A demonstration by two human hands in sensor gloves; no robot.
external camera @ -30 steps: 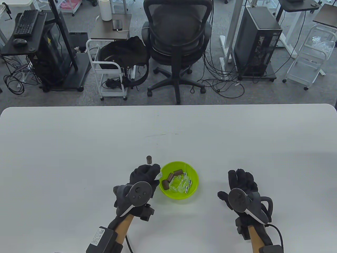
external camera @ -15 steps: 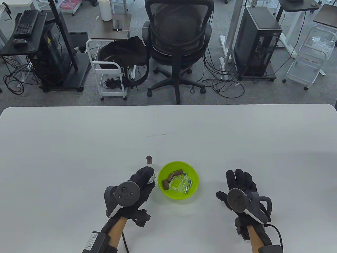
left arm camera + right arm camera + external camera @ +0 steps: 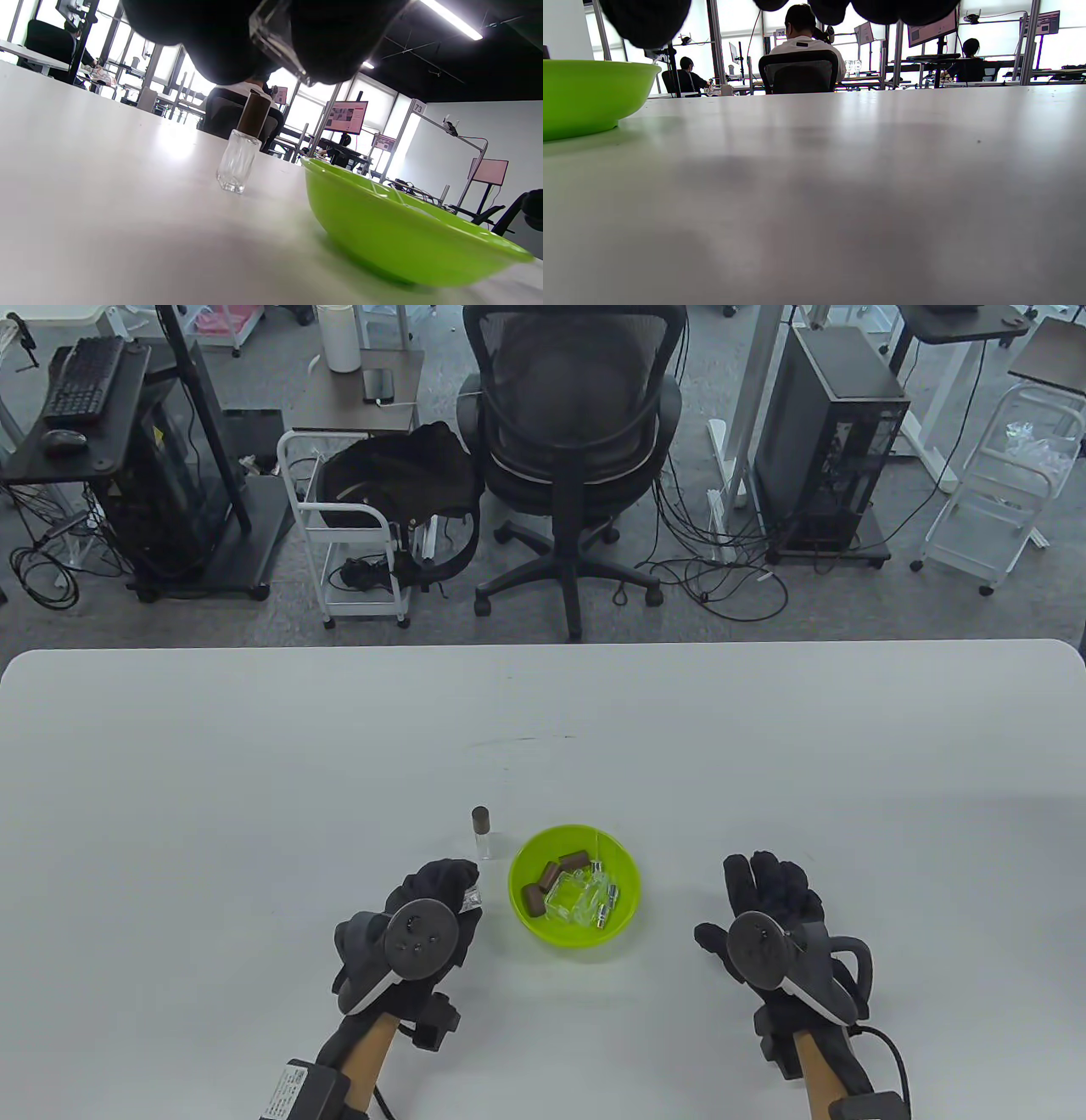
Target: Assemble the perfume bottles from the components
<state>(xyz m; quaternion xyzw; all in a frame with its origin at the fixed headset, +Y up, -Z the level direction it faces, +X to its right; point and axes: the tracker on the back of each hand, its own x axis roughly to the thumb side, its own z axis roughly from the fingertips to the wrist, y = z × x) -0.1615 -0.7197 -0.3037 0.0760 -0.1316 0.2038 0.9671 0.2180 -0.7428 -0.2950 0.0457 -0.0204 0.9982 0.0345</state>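
The left hand (image 3: 428, 899) grips a clear glass bottle (image 3: 471, 897), having drawn back from the green bowl (image 3: 519, 909) toward the table's near edge. A capped bottle (image 3: 482, 833) stands upright just beyond its fingertips. The bowl holds brown caps (image 3: 551, 879) and glass parts. The right hand (image 3: 776, 899) rests flat, fingers straight, holding nothing.

Count, table view: one green bowl (image 3: 520, 903). Three brown caps (image 3: 551, 878) lie inside it, with clear glass bottles (image 3: 570, 902) and silver sprayers (image 3: 607, 899), number indistinct. One capped bottle (image 3: 483, 833) stands on the surface (image 3: 254, 772). Two gloved hands.
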